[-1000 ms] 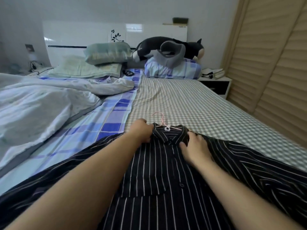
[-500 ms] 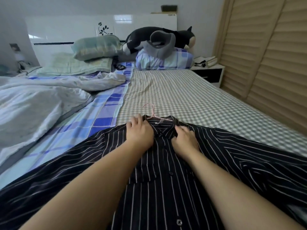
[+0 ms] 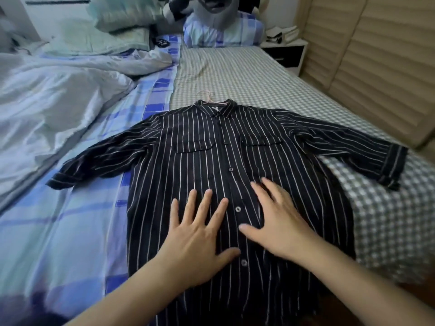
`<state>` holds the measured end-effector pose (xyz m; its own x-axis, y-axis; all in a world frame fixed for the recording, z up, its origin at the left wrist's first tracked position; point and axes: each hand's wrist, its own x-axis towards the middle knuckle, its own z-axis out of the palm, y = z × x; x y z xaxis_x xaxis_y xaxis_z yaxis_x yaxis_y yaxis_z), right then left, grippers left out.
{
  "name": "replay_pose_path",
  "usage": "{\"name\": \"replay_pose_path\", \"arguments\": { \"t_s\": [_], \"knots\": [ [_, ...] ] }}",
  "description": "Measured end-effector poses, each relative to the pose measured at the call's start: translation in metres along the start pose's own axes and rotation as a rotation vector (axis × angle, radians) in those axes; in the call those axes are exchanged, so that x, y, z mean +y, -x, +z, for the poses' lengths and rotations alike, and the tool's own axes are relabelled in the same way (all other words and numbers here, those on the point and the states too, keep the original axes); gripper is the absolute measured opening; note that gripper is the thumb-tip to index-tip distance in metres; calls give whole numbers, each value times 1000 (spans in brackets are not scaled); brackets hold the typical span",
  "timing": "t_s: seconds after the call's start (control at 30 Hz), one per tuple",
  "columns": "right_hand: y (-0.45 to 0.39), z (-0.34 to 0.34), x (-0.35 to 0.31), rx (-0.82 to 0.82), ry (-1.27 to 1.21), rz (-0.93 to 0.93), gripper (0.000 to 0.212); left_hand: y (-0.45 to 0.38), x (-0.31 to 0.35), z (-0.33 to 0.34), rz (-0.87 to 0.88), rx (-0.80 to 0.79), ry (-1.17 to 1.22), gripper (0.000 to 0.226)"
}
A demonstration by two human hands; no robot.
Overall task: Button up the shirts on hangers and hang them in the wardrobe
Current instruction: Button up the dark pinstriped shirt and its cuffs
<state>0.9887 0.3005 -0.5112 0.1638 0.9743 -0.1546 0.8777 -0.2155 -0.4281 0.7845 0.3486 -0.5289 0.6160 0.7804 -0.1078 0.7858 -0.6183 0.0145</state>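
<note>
We saw a wide bed (image 3: 247,74) filling the view, its right half under a grey-and-white checked sheet and its left half under a blue-and-pale plaid sheet (image 3: 58,231). At nine to ten o'clock lay a rumpled pale grey-blue duvet (image 3: 47,102). At three o'clock stood beige louvred wardrobe doors (image 3: 376,67).

Across the middle of the bed lay the black shirt with thin white stripes (image 3: 211,161), front up, both short sleeves spread out to nine and three o'clock, its placket closed along the buttons we could see. Its collar pointed to twelve o'clock.

At twelve o'clock, by the headboard, sat green-checked pillows (image 3: 117,17), a blue plaid pillow (image 3: 221,31) and a dark plush toy, blurred. A white-and-black bedside cabinet (image 3: 287,52) stood at one o'clock.

Our left hand (image 3: 197,236) lay flat on the lower front of the shirt, left of the button line, its grip spread with fingers straight and apart. Our right hand (image 3: 280,222) lay flat just right of the buttons, fingers likewise straight and spread, holding nothing.

A thin pink hanger hook (image 3: 207,95) stuck out of the collar onto the checked sheet.
</note>
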Motion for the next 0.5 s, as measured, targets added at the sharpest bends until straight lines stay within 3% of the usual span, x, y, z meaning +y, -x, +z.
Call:
{"name": "replay_pose_path", "arguments": {
  "t_s": [0.1, 0.2, 0.3, 0.37, 0.4, 0.5],
  "knots": [
    [49, 32, 4, 138, 73, 57, 108, 19, 10, 20, 14, 89, -21, 95],
    [70, 59, 3, 281, 99, 77, 98, 24, 11, 34, 7, 140, -13, 90],
    [69, 59, 9, 472, 92, 46, 59, 28, 12, 32, 42, 167, 27, 78],
    [69, 49, 17, 505, 102, 5, 22, 37, 12, 30, 108, 123, 28, 71],
    [70, 39, 22, 495, 23, 24, 11, 42, 11, 31, 151, 112, 23, 69],
    [75, 2, 32, 403, -523, 192, 33, 59, 12, 36, 273, 149, -12, 67]
  ]
}}
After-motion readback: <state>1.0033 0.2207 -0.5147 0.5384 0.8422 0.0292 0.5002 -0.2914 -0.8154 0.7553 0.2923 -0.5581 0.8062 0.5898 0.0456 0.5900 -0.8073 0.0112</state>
